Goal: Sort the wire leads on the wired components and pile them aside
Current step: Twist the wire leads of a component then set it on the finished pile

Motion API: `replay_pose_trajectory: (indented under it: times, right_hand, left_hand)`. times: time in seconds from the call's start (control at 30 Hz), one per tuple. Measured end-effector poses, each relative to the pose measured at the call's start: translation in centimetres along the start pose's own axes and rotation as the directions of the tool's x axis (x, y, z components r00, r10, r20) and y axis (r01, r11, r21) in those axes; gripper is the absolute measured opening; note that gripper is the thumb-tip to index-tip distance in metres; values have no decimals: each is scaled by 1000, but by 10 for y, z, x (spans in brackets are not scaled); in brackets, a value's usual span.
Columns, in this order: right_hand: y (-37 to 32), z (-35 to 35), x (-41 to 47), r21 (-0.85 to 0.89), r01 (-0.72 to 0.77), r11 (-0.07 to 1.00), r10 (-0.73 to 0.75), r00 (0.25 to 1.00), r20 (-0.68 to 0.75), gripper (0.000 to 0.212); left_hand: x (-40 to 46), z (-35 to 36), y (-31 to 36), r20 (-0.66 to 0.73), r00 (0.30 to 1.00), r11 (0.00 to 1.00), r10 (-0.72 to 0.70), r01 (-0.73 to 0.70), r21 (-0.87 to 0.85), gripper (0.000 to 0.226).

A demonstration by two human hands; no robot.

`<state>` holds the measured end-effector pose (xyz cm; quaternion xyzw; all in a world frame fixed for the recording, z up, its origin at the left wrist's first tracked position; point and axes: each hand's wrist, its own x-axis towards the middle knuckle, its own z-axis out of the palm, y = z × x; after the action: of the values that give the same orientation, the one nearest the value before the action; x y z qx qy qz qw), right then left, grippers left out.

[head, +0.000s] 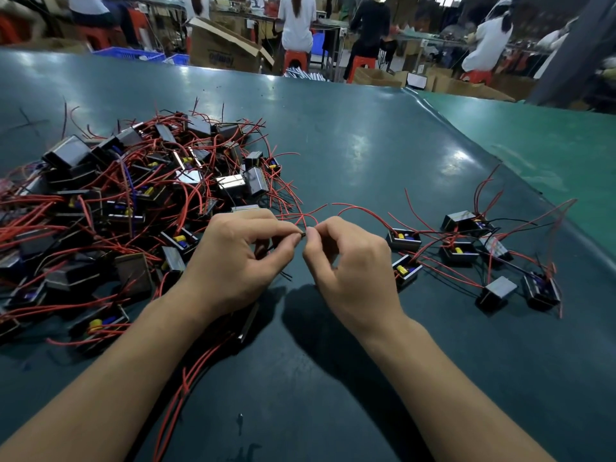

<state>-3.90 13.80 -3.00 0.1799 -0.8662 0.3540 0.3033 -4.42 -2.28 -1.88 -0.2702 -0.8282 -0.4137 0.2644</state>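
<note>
Left hand [233, 258] and right hand [346, 265] pinch a black wire lead [302, 234] between them.

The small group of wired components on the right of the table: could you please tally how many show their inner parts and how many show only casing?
Components with inner parts showing: 5
Components showing only casing: 2
Total: 7

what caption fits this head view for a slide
Both hands pinch a black lead between a big pile and a small sorted group of wired components.
</note>
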Motion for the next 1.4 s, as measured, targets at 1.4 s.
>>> replay_pose_trajectory:
  times: [1.4]
  right_hand:
    - [-6,-12,18,400,-889,-222,284,333,899,26]
  left_hand:
    - [1,-7,-4,92,977,974,195,-204,102,11]
